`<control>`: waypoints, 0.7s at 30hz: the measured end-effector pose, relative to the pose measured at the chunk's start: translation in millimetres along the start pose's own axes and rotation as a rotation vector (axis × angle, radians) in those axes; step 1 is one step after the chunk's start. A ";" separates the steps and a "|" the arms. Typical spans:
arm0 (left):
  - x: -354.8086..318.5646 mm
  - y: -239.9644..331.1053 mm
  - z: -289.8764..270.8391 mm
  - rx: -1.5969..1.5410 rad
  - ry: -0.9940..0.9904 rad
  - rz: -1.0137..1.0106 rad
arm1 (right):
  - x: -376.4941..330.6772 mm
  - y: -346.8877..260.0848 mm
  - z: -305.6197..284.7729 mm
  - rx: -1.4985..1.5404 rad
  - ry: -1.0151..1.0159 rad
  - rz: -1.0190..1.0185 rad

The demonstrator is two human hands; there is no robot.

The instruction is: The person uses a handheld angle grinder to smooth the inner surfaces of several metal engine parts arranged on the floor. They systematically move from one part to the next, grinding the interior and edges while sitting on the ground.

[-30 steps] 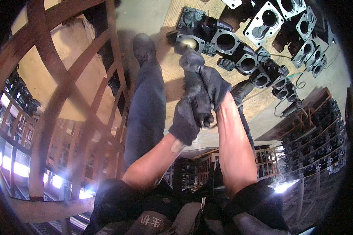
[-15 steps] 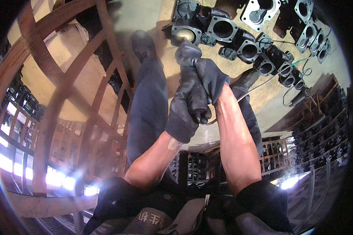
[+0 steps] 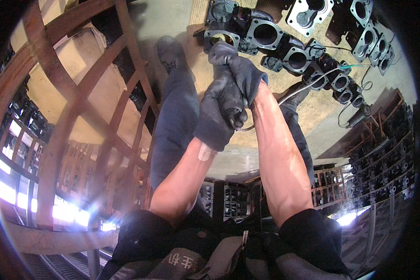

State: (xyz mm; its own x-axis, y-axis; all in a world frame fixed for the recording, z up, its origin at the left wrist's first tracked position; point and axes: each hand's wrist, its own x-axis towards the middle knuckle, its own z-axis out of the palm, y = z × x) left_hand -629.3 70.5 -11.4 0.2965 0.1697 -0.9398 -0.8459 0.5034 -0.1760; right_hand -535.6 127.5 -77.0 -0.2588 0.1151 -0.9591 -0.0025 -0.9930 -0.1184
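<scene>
Both my hands wear black gloves and grip a dark hand-held power tool, whose front end I cannot see behind the gloves. My left hand wraps round its rear part. Ahead of it, my right hand closes round the front, its knuckles against the near edge of a flanged metal casting. A yellowish glint shows in that casting's round bore, partly covered by the glove. From the tool's rear a grey cord runs under my right forearm and off to the right.
More castings with square flanges stand in a row to the right on a tan ribbed mat. Flat plate-like parts lie beyond. A rusty metal lattice rises at my left. Racks packed with dark parts stand at the right.
Both hands and the tool have moved forward, toward the casting. The pale round piece seen in its bore earlier is now mostly hidden by my right glove.
</scene>
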 end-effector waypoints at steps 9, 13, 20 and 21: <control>-30.5 -11.8 10.6 -0.071 0.138 0.065 | -25.3 -1.2 5.1 -0.456 0.024 -0.059; -31.6 -9.0 10.0 -0.073 0.129 0.028 | -18.0 10.9 -0.9 -0.696 -0.013 -0.301; -9.4 0.1 -5.8 -0.073 -0.053 0.062 | -2.9 -0.5 6.5 -0.186 0.072 -0.034; -8.4 0.2 -7.6 -0.070 -0.072 0.046 | 0.9 1.5 5.1 -0.202 0.080 -0.017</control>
State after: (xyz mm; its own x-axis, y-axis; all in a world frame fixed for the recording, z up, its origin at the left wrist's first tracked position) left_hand -635.4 62.7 -5.8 0.2856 0.2534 -0.9242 -0.8874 0.4341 -0.1552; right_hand -540.7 126.0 -76.7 -0.1824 0.1415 -0.9730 0.1894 -0.9660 -0.1760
